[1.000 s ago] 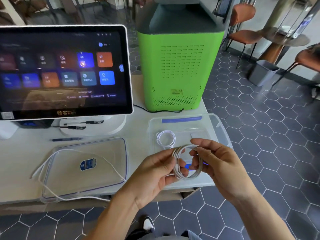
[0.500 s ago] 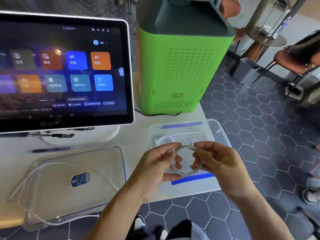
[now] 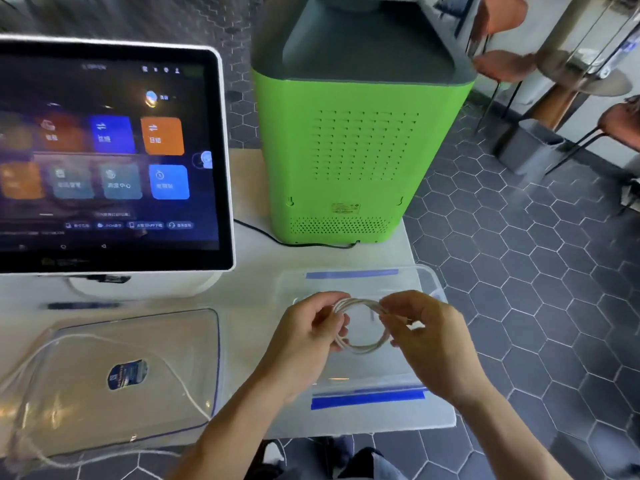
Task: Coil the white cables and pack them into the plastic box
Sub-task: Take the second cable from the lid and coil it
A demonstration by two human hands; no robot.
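Note:
Both hands hold a coiled white cable [image 3: 363, 346] over the clear plastic box [image 3: 353, 275], which has blue tape strips on its near and far rims. My left hand [image 3: 308, 337] grips the coil's left side. My right hand [image 3: 422, 334] pinches its right side, fingers curled around the loops. The hands hide most of the box's inside, so any cable lying in it is out of sight. Another white cable [image 3: 180, 386] lies loose, draped across the clear box lid [image 3: 131, 403] at the left.
A touchscreen terminal [image 3: 104, 157] stands at the back left on a white base. A green machine [image 3: 356, 150] stands behind the box, its black cord on the table. The table's edge runs just right of the box. Chairs and a grey bin stand on the tiled floor.
The head camera has moved closer and lower. Both hands have moved slightly forward over the box with the coil, which now lies flatter between them.

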